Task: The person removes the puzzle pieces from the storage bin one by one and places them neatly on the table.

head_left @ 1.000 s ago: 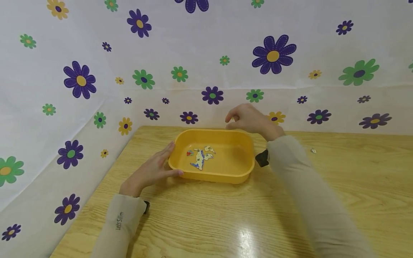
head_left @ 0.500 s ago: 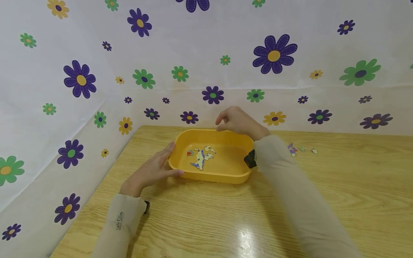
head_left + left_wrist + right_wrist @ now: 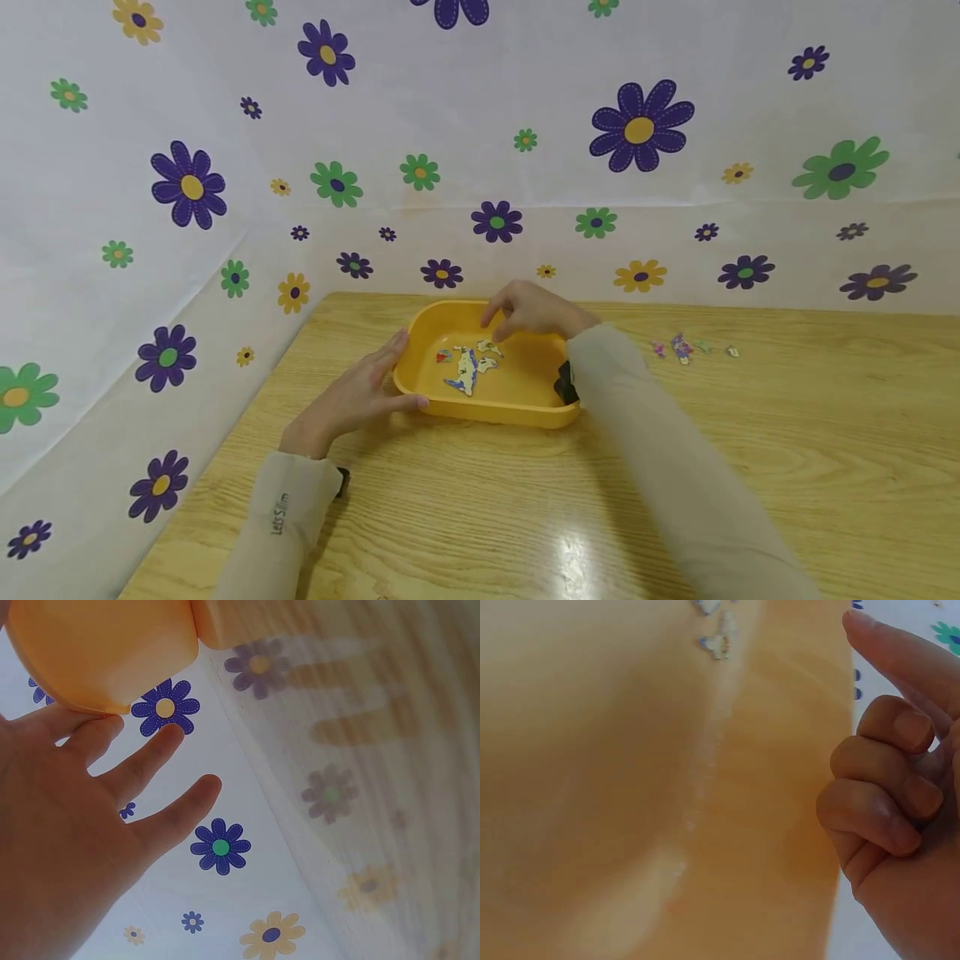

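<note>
A shallow yellow plastic tray (image 3: 480, 410) sits at the back of the table with several flat, jigsaw-like pieces in its left half. The largest piece (image 3: 467, 372) is cream with blue edges; a small red-and-blue piece (image 3: 444, 356) lies left of it. My left hand (image 3: 352, 398) braces the tray's left front corner, fingers straight along the side and thumb at the front rim. Over the tray hovers my right hand (image 3: 534, 308), index finger and thumb apart near a cream piece (image 3: 489, 347). In the right wrist view its other fingers (image 3: 870, 806) are curled, holding nothing visible.
To the right of the tray lie several small loose pieces, among them a purple piece (image 3: 682, 348) and a pale piece (image 3: 732, 352). A white flower-patterned sheet (image 3: 465, 167) hangs behind and left of the wooden table (image 3: 465, 508).
My right hand has moved left and down from above the tray's back rim into the tray area. Loose pieces on the right have come into view from behind its sleeve. My left hand stays.
</note>
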`<action>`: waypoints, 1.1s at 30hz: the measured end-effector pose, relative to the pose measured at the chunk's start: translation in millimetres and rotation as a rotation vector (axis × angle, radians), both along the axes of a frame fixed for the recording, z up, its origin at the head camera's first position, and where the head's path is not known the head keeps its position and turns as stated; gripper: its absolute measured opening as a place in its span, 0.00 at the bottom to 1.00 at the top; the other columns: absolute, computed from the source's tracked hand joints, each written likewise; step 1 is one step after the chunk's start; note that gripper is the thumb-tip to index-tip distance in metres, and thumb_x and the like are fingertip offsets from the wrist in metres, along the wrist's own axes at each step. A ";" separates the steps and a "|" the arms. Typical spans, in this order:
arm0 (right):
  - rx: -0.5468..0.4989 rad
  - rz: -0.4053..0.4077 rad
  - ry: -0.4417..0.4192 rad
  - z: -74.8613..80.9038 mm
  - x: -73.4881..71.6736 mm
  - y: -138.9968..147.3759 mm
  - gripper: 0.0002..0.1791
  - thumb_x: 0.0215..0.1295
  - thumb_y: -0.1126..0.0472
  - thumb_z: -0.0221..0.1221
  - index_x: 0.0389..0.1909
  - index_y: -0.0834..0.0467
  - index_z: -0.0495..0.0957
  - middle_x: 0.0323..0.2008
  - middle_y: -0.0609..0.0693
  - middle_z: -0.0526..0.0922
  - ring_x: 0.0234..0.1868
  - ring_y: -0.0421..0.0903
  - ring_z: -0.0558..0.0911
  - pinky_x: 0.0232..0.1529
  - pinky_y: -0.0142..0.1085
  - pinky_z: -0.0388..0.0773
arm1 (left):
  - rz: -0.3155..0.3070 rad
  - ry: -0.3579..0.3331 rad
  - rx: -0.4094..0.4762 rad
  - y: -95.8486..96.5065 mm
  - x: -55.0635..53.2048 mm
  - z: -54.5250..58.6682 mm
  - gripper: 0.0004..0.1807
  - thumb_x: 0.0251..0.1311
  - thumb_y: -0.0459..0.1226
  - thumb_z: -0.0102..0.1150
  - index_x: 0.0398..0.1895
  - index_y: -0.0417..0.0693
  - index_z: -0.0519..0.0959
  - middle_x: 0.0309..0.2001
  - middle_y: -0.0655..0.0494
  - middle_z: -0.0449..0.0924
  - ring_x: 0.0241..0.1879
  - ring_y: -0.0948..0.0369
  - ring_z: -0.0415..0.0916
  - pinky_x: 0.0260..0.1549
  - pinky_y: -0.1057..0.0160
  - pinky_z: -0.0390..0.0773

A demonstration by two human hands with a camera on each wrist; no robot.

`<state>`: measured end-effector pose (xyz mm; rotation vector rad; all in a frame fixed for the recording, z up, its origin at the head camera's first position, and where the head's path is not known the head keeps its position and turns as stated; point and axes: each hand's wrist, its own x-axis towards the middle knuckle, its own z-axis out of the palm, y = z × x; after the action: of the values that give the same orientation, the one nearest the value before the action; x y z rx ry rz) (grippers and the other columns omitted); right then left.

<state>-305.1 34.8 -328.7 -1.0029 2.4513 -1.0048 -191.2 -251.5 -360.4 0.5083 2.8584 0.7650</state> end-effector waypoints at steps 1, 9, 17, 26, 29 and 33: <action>-0.002 0.015 -0.016 -4.4 -1.1 -0.7 0.13 0.60 0.72 0.67 0.47 0.69 0.86 0.19 0.48 0.71 0.22 0.43 0.66 0.24 0.30 0.62 | -0.003 0.003 0.000 0.0 0.1 -0.2 0.61 0.57 0.63 0.66 0.82 0.44 0.45 0.81 0.47 0.40 0.78 0.42 0.43 0.73 0.38 0.48; 0.038 0.055 -0.099 -23.0 -2.3 -3.6 0.17 0.54 0.73 0.65 0.47 0.68 0.86 0.18 0.46 0.70 0.21 0.42 0.66 0.23 0.29 0.60 | -0.012 -0.004 0.002 2.0 0.5 -2.3 0.62 0.57 0.64 0.66 0.82 0.45 0.44 0.81 0.47 0.39 0.78 0.41 0.42 0.73 0.38 0.48; 0.111 0.106 -0.108 -27.4 -1.7 -8.7 0.20 0.55 0.73 0.66 0.50 0.65 0.86 0.21 0.46 0.66 0.25 0.42 0.65 0.27 0.30 0.61 | 0.003 -0.011 -0.002 1.2 0.0 -1.2 0.61 0.57 0.64 0.66 0.82 0.46 0.44 0.82 0.48 0.39 0.78 0.42 0.42 0.73 0.38 0.47; 0.164 0.077 -0.136 -30.3 -3.2 -12.8 0.23 0.54 0.75 0.65 0.53 0.61 0.86 0.17 0.44 0.62 0.19 0.40 0.60 0.21 0.29 0.55 | -0.004 -0.004 -0.014 -0.9 -1.0 -1.4 0.61 0.58 0.64 0.65 0.82 0.44 0.44 0.82 0.46 0.39 0.78 0.42 0.42 0.73 0.39 0.47; 0.182 0.069 -0.129 -30.7 -3.7 -12.7 0.22 0.55 0.74 0.66 0.53 0.61 0.86 0.19 0.45 0.63 0.21 0.40 0.61 0.22 0.29 0.57 | -0.013 0.005 -0.015 -0.5 -1.7 -1.8 0.61 0.58 0.64 0.65 0.82 0.44 0.44 0.81 0.46 0.39 0.78 0.42 0.42 0.73 0.39 0.48; 0.198 0.060 -0.130 -30.3 -4.3 -12.4 0.22 0.55 0.73 0.67 0.53 0.59 0.87 0.20 0.46 0.65 0.22 0.41 0.63 0.24 0.29 0.58 | -0.020 0.013 -0.013 0.1 -2.1 -1.8 0.61 0.58 0.64 0.66 0.82 0.43 0.44 0.81 0.46 0.39 0.78 0.42 0.43 0.73 0.40 0.49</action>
<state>-309.5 22.5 -359.0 -0.9102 2.3455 -0.7652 -193.3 -251.4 -362.2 0.5418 2.8639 0.7419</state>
